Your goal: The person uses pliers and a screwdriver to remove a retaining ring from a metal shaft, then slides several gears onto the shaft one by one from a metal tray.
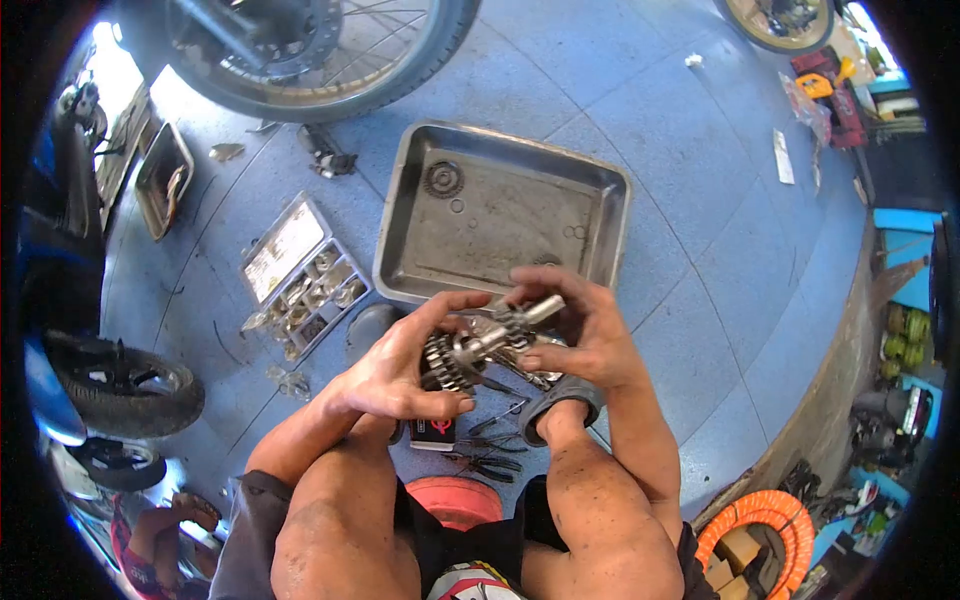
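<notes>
A metal gear shaft is held up between my two hands, just beyond my knees. Its larger toothed gears are at the left end, and a bare shaft tip points up to the right. My left hand wraps around the larger gears. My right hand curls around the other end, with thumb and fingers at the smaller gear. Behind the shaft is a metal tray, holding a loose gear and several thin rings. Part of another gear shows in the tray near my right fingers.
Left of the tray lies an open compartment box of small bagged parts. Pliers and other tools lie between my feet, beside a small black-and-red box. A motorcycle wheel stands beyond the tray. An orange coiled hose lies at the lower right.
</notes>
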`<state>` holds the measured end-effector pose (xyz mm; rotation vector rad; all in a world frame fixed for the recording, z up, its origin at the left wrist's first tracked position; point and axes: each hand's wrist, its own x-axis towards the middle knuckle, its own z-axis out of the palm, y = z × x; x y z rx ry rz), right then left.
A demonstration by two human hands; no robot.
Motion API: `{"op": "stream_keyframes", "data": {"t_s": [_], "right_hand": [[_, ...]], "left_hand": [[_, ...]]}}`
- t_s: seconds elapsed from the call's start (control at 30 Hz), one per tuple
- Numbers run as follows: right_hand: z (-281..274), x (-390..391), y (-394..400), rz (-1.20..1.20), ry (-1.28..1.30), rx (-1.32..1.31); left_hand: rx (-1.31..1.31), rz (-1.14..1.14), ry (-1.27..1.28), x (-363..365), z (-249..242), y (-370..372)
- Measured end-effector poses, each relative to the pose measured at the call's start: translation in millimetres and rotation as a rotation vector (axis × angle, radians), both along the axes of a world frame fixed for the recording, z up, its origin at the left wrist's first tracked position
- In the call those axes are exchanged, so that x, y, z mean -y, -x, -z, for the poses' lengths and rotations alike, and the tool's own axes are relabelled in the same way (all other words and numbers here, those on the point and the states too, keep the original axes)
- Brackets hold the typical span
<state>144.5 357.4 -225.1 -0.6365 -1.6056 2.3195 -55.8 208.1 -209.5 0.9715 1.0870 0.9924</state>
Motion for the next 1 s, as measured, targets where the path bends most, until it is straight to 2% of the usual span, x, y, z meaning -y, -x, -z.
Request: {"op": "stream_keyframes", "data": {"t_s": [0.07,0.13,0.23,0.33,0.4,0.47,0.53,0.6,0.67,0.7,0.73,0.8,0.83,1.0], "right_hand": [[13,11,1,0.066,0.153,0.012],[22,23,1,0.074,0.194,-0.013],[35,35,-3,0.023,0.270,-0.016],[34,38,-5,0.063,0.241,-0.026],[35,35,-9,0.049,0.222,-0.005],[34,32,-13,0.033,0.204,0.011],[32,32,-15,0.044,0.189,0.074],[34,37,-12,0.076,0.260,0.044],[35,39,-10,-0.035,0.057,0.072],[36,37,-11,-0.068,0.143,0.080],[37,39,-10,-0.074,0.145,0.078],[41,45,-6,0.060,0.342,0.015],[42,45,-5,0.057,0.379,0.002],[39,42,0,0.049,0.433,-0.014]], "left_hand": [[0.062,-0.092,0.131,2,1,0],[-0.137,-0.093,0.054,4,6,3],[-0.174,-0.057,0.018,9,18,1],[-0.148,-0.085,0.051,10,15,0],[-0.119,-0.038,0.206,6,7,-2],[-0.186,-0.063,0.136,6,6,-8],[-0.387,-0.014,0.080,1,-2,-10],[-0.430,-0.014,0.073,0,-4,-13],[-0.458,0.005,0.074,-4,-9,-19],[-0.469,-0.019,0.040,-3,-6,-20],[-0.471,-0.024,0.043,-3,-5,-20],[-0.431,-0.074,0.159,-6,-4,-17],[-0.403,-0.092,0.128,-5,0,-16],[-0.286,-0.157,0.097,-2,14,-13]]}}
